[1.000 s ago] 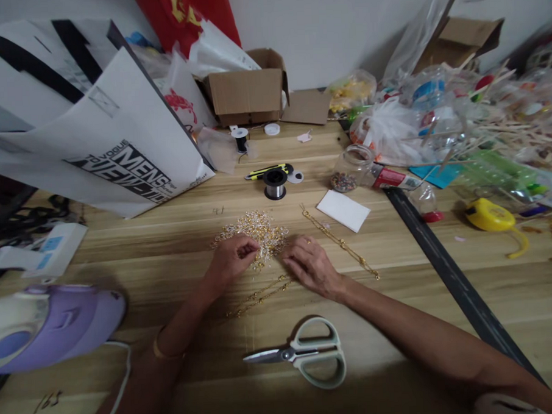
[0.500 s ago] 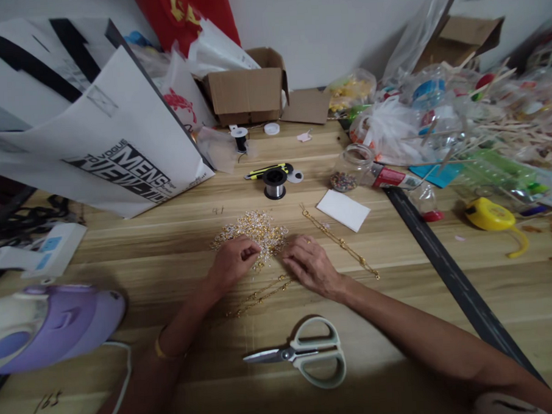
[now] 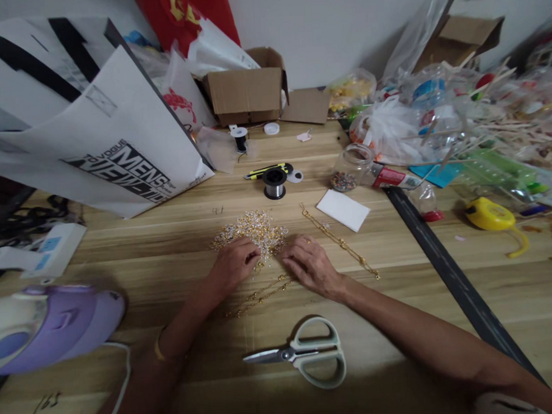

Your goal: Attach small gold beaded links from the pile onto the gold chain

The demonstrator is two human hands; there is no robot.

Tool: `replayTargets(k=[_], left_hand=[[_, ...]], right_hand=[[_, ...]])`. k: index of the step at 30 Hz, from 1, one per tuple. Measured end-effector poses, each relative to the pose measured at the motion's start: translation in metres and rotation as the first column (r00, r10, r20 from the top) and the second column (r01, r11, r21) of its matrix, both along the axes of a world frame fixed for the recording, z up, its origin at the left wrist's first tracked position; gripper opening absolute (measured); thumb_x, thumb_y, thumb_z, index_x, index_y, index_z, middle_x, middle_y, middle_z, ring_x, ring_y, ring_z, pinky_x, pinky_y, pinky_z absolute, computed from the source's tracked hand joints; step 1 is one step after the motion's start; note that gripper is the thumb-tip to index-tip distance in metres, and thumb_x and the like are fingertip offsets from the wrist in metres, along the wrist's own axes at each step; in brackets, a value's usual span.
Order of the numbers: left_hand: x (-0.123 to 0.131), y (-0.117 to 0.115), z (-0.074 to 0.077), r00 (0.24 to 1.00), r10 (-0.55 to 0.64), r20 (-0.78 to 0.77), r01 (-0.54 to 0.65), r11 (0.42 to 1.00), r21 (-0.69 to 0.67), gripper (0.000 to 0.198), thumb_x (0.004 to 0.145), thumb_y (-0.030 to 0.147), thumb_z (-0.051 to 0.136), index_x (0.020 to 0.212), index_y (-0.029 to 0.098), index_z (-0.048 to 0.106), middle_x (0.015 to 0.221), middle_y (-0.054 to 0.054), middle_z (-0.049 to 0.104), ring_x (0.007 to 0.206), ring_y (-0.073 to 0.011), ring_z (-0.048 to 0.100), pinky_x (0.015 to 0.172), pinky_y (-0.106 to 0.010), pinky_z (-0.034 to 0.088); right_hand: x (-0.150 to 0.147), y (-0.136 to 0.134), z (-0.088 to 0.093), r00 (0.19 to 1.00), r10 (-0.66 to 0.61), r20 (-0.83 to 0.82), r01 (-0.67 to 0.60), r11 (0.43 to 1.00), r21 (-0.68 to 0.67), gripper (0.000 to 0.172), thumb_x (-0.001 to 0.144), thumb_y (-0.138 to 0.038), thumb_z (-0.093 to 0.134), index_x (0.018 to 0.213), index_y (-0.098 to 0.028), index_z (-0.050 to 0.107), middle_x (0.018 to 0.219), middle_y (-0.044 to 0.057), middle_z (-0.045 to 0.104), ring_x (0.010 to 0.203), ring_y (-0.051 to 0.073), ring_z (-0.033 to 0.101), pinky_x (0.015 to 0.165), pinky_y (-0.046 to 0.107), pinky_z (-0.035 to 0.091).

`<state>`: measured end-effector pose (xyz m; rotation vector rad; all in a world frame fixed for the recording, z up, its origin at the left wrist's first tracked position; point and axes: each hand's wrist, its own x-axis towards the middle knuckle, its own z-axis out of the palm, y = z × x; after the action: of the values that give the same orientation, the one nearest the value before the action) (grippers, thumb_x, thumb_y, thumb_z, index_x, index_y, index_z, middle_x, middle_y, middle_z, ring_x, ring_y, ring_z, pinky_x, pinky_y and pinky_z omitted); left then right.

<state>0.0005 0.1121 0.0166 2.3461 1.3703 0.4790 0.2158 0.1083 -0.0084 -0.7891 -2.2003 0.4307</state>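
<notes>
A heap of small gold and clear beads [image 3: 254, 227] lies on the wooden table [image 3: 399, 299]. My left hand [image 3: 233, 265] sits at the heap's near edge, thumb and fingers pinched together on something too small to make out. My right hand [image 3: 309, 264] rests palm down at the heap's right side, its fingers curled toward the beads. A gold chain [image 3: 257, 297] lies under and between my hands, and a second gold chain [image 3: 339, 242] runs diagonally to the right of my right hand.
Scissors [image 3: 310, 352] lie near the front edge. A wire spool [image 3: 275, 183], a utility knife [image 3: 268, 170], a bead jar [image 3: 347, 167], a white card [image 3: 343, 210] and a cardboard box [image 3: 247, 89] sit behind. A white bag [image 3: 93, 123] and purple iron [image 3: 43, 324] stand left; clutter fills the right.
My left hand has shifted slightly right into the bead heap, its pinch closing. My right hand has barely moved.
</notes>
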Motion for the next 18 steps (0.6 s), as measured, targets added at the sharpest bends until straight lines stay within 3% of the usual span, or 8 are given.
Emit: replayTargets(k=[18], left_hand=[[0.0029,-0.0066,0.0015,0.968,-0.081,-0.236,0.108,0.989,0.104,0.021,0.089,0.02,0.044,0.075,0.015,0.059,0.079,-0.004,0.056,0.08,-0.0174,0.051,0.076,-0.03,0.041]], right_hand=[[0.0002,-0.0002,-0.001,1.0,0.002,0.011,-0.002,1.0,-0.001,0.01,0.089,-0.016,0.045,0.09,-0.018,0.055,0.087,0.006,0.061,0.086,0.019,0.052,0.082,0.035,0.04]])
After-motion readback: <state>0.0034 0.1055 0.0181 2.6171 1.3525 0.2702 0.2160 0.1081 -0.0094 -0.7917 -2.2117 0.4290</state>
